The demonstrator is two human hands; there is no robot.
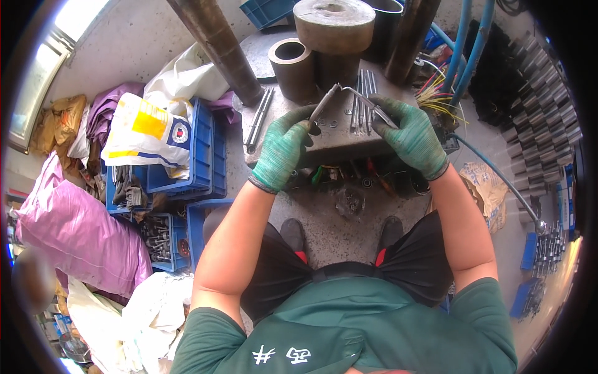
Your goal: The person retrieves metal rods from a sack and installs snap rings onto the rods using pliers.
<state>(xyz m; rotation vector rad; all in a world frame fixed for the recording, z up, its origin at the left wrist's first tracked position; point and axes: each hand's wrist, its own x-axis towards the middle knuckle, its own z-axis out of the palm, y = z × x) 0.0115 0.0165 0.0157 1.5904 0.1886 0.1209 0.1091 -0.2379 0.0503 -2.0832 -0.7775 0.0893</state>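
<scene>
Both my hands wear green gloves above a metal workbench point(330, 140). My left hand point(280, 148) is closed on a slim grey metal rod point(324, 106), tilted up and to the right. My right hand point(417, 138) grips a thin bent metal hook tool point(361, 96). The hook's tip is at the upper end of the rod; whether it enters the rod is too small to tell. Several metal rods point(363, 106) lie on the bench between my hands, beside a few small rings or nuts point(334, 123). More rods point(260, 119) rest at the bench's left edge.
A hollow steel cylinder point(293, 78) and a thick round metal block point(334, 28) stand behind my hands, between two dark posts point(218, 47). Blue crates point(208, 149) with sacks are at left. An air hose point(498, 174), wires and stacked metal tubes point(536, 118) are at right.
</scene>
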